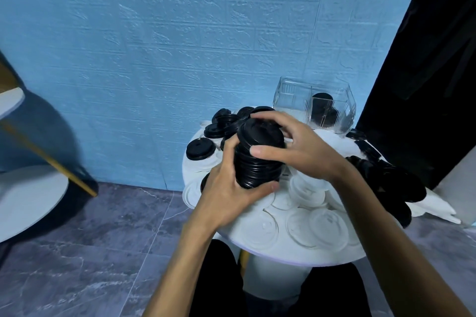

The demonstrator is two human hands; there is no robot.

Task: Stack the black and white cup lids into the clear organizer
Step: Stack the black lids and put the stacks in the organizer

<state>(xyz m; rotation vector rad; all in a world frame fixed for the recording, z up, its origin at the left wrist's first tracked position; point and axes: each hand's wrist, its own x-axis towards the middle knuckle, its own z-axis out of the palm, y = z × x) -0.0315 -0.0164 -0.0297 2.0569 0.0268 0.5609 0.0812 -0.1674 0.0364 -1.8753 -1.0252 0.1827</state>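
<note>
A round white table is partly covered by the person's forearms, and its right side runs under a black heap too dark to resolve into single pieces. The stack of black lids is held above the table's middle, tilted with its top toward the viewer; its lower end is hidden in the left hand, whose fingers and thumb curl round it from below. The right hand grips the upper part, thumb across the side and fingers bent over the top lid. The ribbed rims of the stack show as close glossy rings. The clear organizer stands at the far edge of the table, upright, with a divider; its right compartment holds black lids on edge, while the contents of the left compartment cannot be made out. Loose black lids lie at the far left of the table; white lids lie flat on the near part, hard to tell from the tabletop. A blue textured wall stands behind, a black curtain at right.
</note>
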